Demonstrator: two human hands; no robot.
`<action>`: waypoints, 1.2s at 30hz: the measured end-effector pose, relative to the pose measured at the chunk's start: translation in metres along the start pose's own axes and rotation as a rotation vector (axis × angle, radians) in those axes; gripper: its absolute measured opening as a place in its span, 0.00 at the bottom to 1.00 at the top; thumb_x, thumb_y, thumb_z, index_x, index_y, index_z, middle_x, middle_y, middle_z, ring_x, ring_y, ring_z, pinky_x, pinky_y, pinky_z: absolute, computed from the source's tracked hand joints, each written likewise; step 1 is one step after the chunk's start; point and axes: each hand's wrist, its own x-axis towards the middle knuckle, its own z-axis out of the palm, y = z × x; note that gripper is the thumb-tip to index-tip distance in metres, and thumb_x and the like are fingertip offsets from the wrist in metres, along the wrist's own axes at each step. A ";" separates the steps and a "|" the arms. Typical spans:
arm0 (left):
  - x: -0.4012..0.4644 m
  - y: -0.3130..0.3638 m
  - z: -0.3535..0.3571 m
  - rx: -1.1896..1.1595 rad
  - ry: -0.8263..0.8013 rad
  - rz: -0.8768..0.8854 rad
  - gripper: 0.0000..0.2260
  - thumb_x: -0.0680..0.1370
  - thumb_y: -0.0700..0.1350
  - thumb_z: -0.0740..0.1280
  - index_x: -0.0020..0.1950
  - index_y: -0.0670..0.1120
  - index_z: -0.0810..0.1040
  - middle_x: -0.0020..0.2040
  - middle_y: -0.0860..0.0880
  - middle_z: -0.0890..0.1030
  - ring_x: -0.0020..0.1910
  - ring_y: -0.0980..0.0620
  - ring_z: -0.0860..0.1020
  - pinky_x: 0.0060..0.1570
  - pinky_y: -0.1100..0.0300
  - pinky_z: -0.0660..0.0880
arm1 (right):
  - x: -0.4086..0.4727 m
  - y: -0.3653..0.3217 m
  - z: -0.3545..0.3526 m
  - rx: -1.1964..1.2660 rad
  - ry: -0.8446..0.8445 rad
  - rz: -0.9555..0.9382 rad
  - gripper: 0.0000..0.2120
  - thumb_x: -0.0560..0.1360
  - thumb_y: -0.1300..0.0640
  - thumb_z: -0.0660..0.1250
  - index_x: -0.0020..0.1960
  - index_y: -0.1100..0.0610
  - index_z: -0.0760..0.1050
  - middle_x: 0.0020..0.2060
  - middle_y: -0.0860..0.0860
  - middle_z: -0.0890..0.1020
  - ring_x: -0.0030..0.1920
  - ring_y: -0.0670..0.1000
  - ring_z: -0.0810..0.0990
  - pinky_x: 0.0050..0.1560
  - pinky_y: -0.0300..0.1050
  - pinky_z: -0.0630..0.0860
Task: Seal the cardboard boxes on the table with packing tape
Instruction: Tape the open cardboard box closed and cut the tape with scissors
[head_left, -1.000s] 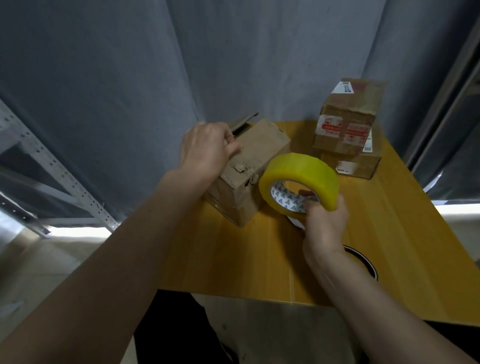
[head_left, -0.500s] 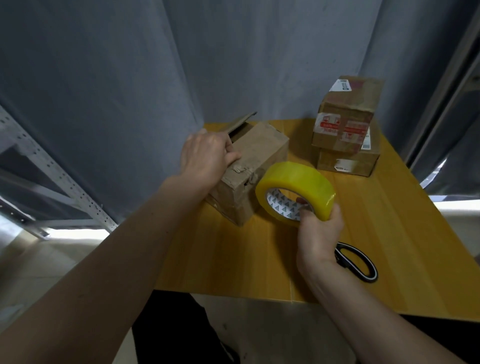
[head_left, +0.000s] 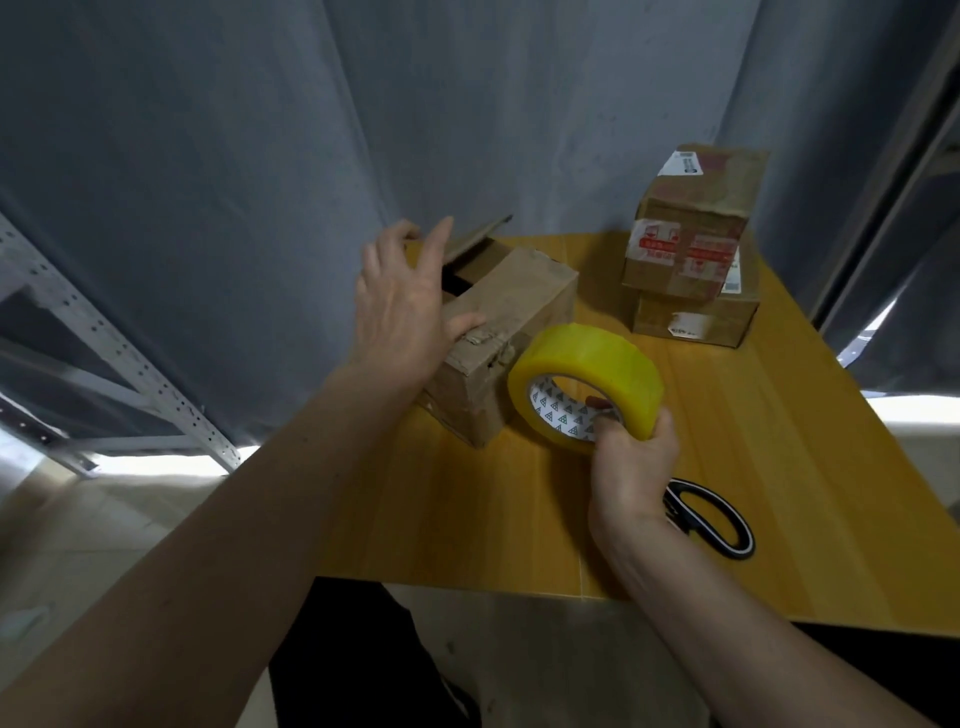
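Cardboard, worn and creased, makes up the open box (head_left: 498, 332) at the bench's (head_left: 467, 514) back left corner: one top flap lies flat, the far flap stands up, and a dark gap shows between them. The near top edge is torn and ragged.

The left hand (head_left: 400, 312) lies against the box's left side and top edge, fingers straight and spread, thumb on the torn rim, pressing rather than gripping. The right hand (head_left: 631, 467) has its grip clamped on the tape roll (head_left: 584, 384), fingers hooked through the printed core, thumb on the yellow outer band; the roll is held up on edge just beside the box's near right corner.

As I judge it, the step in hand is closing the flaps before taping. To do it well, the raised flap should be folded down until both flaps meet, and held flat with the left hand. The tape's free end, which I cannot find here, needs picking loose first. Then start the strip on a side wall and run it along the seam, keeping it taut and clear of the torn patch.

Two stacked boxes (head_left: 691, 265) stand at the back right, already carrying tape and labels. Scissors (head_left: 711, 525) lie by the right wrist.
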 end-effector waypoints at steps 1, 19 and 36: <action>-0.002 -0.002 -0.001 -0.015 0.034 -0.009 0.39 0.68 0.56 0.76 0.74 0.46 0.65 0.67 0.40 0.67 0.65 0.41 0.66 0.63 0.48 0.68 | 0.000 0.000 0.001 0.004 0.000 0.000 0.14 0.72 0.68 0.65 0.44 0.49 0.74 0.38 0.49 0.78 0.37 0.45 0.77 0.32 0.29 0.72; -0.053 0.003 0.012 -0.147 -0.150 0.290 0.16 0.81 0.44 0.62 0.68 0.44 0.75 0.67 0.40 0.75 0.69 0.41 0.71 0.69 0.44 0.65 | 0.002 0.002 0.004 -0.016 -0.010 0.033 0.13 0.73 0.67 0.65 0.43 0.48 0.73 0.39 0.49 0.78 0.38 0.46 0.78 0.37 0.35 0.72; -0.062 0.016 0.013 -0.301 -0.063 0.153 0.14 0.77 0.36 0.67 0.63 0.38 0.79 0.55 0.38 0.80 0.55 0.40 0.75 0.52 0.58 0.67 | 0.006 -0.007 -0.004 0.003 -0.050 0.075 0.10 0.73 0.65 0.67 0.47 0.50 0.75 0.38 0.48 0.80 0.38 0.44 0.79 0.36 0.34 0.74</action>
